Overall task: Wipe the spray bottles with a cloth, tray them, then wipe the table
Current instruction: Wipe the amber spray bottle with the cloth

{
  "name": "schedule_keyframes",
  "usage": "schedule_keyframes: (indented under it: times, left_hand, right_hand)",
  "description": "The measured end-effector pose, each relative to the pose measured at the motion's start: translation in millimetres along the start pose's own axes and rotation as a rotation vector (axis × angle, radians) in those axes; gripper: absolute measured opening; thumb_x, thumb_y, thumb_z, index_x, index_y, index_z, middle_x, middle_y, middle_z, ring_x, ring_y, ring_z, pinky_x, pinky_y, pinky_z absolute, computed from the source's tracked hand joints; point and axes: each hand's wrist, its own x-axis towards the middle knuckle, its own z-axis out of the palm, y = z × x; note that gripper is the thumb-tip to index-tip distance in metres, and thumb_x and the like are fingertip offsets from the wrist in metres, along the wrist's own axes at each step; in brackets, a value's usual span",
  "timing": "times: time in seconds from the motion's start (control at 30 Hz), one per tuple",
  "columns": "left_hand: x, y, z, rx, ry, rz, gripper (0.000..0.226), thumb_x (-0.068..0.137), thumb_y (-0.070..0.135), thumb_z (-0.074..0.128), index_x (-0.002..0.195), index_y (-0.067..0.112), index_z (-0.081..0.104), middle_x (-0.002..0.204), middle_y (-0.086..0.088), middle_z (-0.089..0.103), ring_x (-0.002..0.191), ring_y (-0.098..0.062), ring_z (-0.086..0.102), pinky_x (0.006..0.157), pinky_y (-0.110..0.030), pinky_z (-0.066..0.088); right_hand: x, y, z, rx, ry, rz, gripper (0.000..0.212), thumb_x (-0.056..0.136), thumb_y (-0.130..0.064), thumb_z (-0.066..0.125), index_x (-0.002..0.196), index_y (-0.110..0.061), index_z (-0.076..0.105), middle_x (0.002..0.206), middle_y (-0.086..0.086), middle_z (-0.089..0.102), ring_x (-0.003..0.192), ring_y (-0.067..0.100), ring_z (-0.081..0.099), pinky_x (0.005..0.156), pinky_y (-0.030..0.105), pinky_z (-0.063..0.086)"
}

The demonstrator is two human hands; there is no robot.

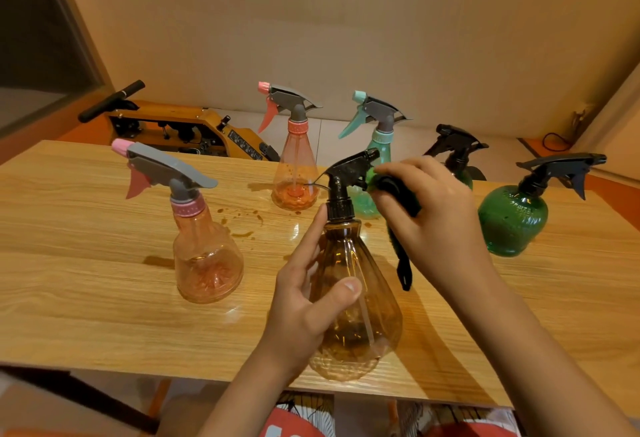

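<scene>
Head view: amber spray bottle (pixel 360 315) at near edge of desk (pixel 86 280) — left hand (pixel 304 298) wrapped round its body, steadying; right hand (pixel 433 214) clutching dark cloth (pixel 401 194) against the trigger head (pixel 349 166), evidently wiping.

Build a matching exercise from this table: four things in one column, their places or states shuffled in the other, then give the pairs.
Things
1. amber bottle
2. black cloth
3. near dark-green bottle
4. near pink bottle

Places or states
A. stands untouched toward the right end of the table
B. gripped by the left hand
C. stands untouched at the left
D. held by the right hand

Pairs: 1-B, 2-D, 3-A, 4-C
</scene>
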Motion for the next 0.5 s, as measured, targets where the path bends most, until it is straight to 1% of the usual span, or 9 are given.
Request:
schedule_keyframes:
  times: [0.03,0.1,0.2,0.27,0.3,0.37,0.4,0.43,0.5]
  left_hand:
    - [0,1,0,0.002,-0.006,-0.005,0.081,0.08,0.04,0.073,0.152,0.054,0.037,0.155,0.01,0.051,0.143,-0.017,0.048,0.118,-0.056,0.038]
    - [0,1,1,0.025,-0.025,-0.001,0.082,0.08,0.042,0.072,0.152,0.056,0.035,0.159,0.014,0.045,0.149,-0.015,0.04,0.12,-0.057,0.034]
    - [0,1,3,0.035,-0.039,0.029,0.081,0.08,0.044,0.071,0.151,0.055,0.034,0.16,0.025,0.038,0.151,-0.003,0.032,0.123,-0.051,0.03]
    - [-1,2,4,0.021,-0.051,0.044,0.082,0.081,0.042,0.072,0.152,0.054,0.034,0.159,0.028,0.037,0.15,-0.001,0.032,0.122,-0.041,0.032]
    - [-1,3,4,0.011,-0.061,0.05,0.083,0.082,0.04,0.073,0.153,0.053,0.034,0.158,0.03,0.038,0.149,0.001,0.033,0.12,-0.032,0.035]
    - [-1,5,5,-0.021,-0.082,0.04,0.084,0.084,0.03,0.075,0.156,0.045,0.033,0.153,0.035,0.041,0.145,0.005,0.038,0.11,-0.017,0.039]
    - [0,5,5,-0.041,-0.086,0.03,0.083,0.085,0.026,0.075,0.155,0.04,0.033,0.151,0.035,0.044,0.142,0.005,0.042,0.108,-0.015,0.041]
    - [0,5,5,-0.052,-0.084,0.025,0.082,0.085,0.026,0.075,0.154,0.036,0.033,0.151,0.033,0.046,0.142,0.003,0.044,0.107,-0.017,0.043]
    - [1,2,3,-0.057,-0.071,0.03,0.081,0.085,0.03,0.073,0.155,0.035,0.033,0.153,0.026,0.047,0.143,-0.002,0.045,0.111,-0.024,0.045]
  right_hand:
    - [-1,1,-3,-0.003,-0.008,0.009,0.029,0.094,-0.021,0.068,0.122,-0.014,0.07,0.111,0.0,0.066,0.099,0.015,0.061,0.083,0.032,0.054]
    - [3,1,-7,-0.002,0.013,0.017,0.027,0.094,-0.02,0.069,0.121,-0.013,0.071,0.11,0.001,0.067,0.099,0.015,0.061,0.083,0.026,0.051]
    - [13,-7,-6,0.012,0.068,0.009,0.025,0.095,-0.017,0.069,0.119,-0.011,0.072,0.108,0.003,0.068,0.098,0.016,0.062,0.082,0.021,0.046]
    - [16,-13,-3,0.04,0.094,-0.006,0.024,0.095,-0.017,0.068,0.118,-0.011,0.072,0.109,0.003,0.068,0.1,0.014,0.061,0.083,0.018,0.046]
    - [15,-15,-2,0.057,0.102,-0.021,0.025,0.095,-0.017,0.068,0.119,-0.012,0.071,0.11,0.003,0.067,0.101,0.012,0.06,0.083,0.016,0.046]
    - [13,-18,-1,0.086,0.072,-0.063,0.026,0.095,-0.017,0.068,0.12,-0.012,0.071,0.111,0.002,0.066,0.103,0.011,0.059,0.085,0.016,0.046]
    - [10,-20,0,0.086,0.023,-0.09,0.027,0.095,-0.018,0.068,0.121,-0.013,0.07,0.112,0.001,0.065,0.103,0.01,0.059,0.086,0.018,0.048]
    - [7,-21,1,0.078,-0.035,-0.118,0.028,0.095,-0.02,0.068,0.122,-0.014,0.069,0.113,0.0,0.064,0.104,0.01,0.058,0.085,0.021,0.05]
    - [1,-20,0,0.086,-0.111,-0.139,0.029,0.095,-0.022,0.067,0.123,-0.016,0.069,0.113,-0.003,0.063,0.105,0.007,0.057,0.084,0.021,0.051]
